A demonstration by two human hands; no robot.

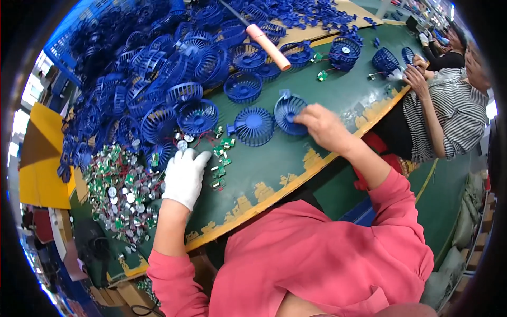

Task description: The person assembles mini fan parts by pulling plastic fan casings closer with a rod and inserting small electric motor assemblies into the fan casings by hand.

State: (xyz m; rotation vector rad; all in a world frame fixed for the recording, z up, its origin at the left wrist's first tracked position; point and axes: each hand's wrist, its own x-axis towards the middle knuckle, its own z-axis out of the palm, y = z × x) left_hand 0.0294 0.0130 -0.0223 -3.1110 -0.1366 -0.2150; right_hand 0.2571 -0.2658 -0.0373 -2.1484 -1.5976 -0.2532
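The right hand (326,128), fingers nearly closed, pinches the blue cage (289,112) at its right rim, while the left hand (185,178) curls, hold unclear, near red wires (198,140), which may tangle if pulled hastily

blue cage (286,112) part-hidden behind right hand (323,127), grip under gloved left hand (185,177) unclear, far blue bits (316,16) too small, pink top (317,253) cut off below

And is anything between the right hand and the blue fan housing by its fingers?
Nothing visible: the right hand is at the right edge of the blue fan housing. A second housing lies left, not between them.
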